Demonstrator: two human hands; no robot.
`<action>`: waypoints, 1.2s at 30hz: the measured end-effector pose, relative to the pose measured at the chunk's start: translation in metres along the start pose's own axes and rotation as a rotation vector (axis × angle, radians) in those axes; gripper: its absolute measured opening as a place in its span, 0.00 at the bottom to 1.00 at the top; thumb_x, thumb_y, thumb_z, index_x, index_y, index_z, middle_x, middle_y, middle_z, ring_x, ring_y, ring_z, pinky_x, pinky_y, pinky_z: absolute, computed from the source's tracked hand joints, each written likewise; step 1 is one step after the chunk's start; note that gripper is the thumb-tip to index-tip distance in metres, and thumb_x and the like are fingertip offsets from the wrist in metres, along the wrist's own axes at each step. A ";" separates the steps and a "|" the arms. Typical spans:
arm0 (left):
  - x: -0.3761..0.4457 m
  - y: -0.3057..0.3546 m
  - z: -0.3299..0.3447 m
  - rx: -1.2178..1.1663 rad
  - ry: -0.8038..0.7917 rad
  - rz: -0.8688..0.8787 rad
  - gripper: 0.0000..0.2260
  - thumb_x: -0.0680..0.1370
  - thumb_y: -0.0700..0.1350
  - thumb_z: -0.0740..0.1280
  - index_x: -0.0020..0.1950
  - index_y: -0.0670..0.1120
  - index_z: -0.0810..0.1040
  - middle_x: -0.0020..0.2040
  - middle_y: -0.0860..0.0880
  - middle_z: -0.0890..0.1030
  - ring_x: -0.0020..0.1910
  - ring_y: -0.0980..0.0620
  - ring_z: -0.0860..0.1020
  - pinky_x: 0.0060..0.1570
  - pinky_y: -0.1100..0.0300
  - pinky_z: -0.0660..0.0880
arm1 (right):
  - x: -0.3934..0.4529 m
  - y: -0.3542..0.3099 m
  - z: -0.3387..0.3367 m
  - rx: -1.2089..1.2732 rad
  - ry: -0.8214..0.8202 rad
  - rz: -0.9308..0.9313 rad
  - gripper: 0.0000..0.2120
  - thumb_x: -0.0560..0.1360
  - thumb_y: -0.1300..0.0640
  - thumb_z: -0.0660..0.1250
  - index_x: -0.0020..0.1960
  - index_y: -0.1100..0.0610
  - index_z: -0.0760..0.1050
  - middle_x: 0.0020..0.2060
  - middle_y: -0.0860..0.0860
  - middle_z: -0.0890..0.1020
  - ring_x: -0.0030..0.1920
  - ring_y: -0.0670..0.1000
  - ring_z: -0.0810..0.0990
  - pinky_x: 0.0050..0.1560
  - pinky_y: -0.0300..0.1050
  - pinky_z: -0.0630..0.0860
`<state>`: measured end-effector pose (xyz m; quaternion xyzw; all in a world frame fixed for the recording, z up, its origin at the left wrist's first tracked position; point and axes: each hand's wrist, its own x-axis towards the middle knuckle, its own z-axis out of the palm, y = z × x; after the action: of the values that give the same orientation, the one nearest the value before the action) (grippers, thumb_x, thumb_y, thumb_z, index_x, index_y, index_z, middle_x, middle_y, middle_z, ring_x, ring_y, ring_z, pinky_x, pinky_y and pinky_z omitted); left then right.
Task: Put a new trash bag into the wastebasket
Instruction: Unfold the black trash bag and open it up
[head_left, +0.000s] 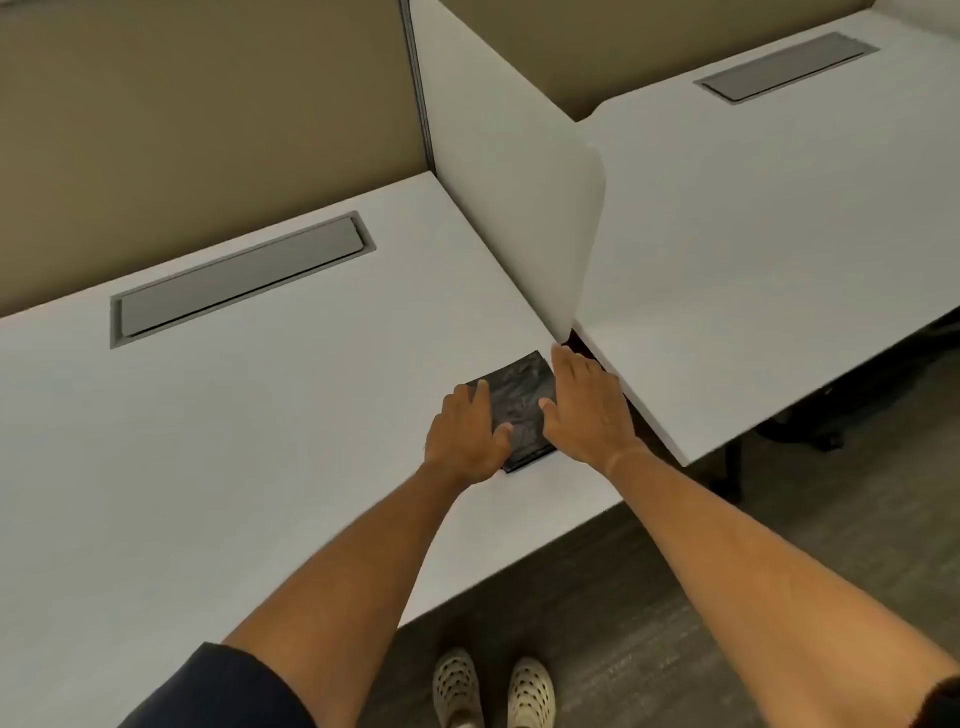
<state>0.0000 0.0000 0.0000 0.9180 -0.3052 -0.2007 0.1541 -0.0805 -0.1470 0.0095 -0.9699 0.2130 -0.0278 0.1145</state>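
A folded black trash bag (522, 397) lies flat on the white desk (260, 441), near the desk's right front corner and beside the white divider panel (519, 197). My left hand (465, 434) rests on the bag's left edge, fingers spread, thumb on top of the plastic. My right hand (584, 410) lies along the bag's right edge with its fingers stretched toward the divider's foot. Both hands touch the bag; neither has lifted it. No wastebasket is in view.
A grey cable hatch (239, 278) is set into the desk at the back left. A second white desk (779, 234) with its own hatch (784, 65) stands right of the divider. Dark floor (597, 597) and my two light shoes (491, 688) are below.
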 end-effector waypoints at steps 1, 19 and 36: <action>0.004 0.000 0.004 -0.068 -0.011 -0.047 0.28 0.79 0.54 0.61 0.75 0.42 0.62 0.70 0.39 0.67 0.70 0.40 0.66 0.65 0.46 0.69 | 0.001 0.001 0.007 0.017 -0.039 0.030 0.32 0.77 0.51 0.63 0.76 0.61 0.57 0.71 0.57 0.69 0.68 0.57 0.69 0.64 0.54 0.71; 0.049 -0.012 0.038 -0.761 0.158 -0.434 0.18 0.77 0.43 0.68 0.66 0.44 0.70 0.40 0.49 0.78 0.42 0.52 0.79 0.44 0.58 0.74 | 0.013 0.010 0.063 0.088 -0.213 0.162 0.26 0.78 0.53 0.65 0.73 0.58 0.62 0.65 0.59 0.71 0.63 0.57 0.71 0.60 0.51 0.73; 0.025 -0.015 -0.044 -1.177 0.131 -0.443 0.05 0.77 0.41 0.61 0.44 0.43 0.76 0.46 0.40 0.81 0.46 0.42 0.80 0.54 0.45 0.77 | 0.033 -0.022 0.020 0.766 -0.090 0.316 0.22 0.78 0.52 0.66 0.70 0.57 0.68 0.62 0.56 0.76 0.63 0.57 0.75 0.61 0.51 0.76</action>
<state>0.0461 0.0035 0.0255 0.7313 0.0635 -0.3055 0.6064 -0.0398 -0.1370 -0.0050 -0.8130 0.3282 -0.0445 0.4789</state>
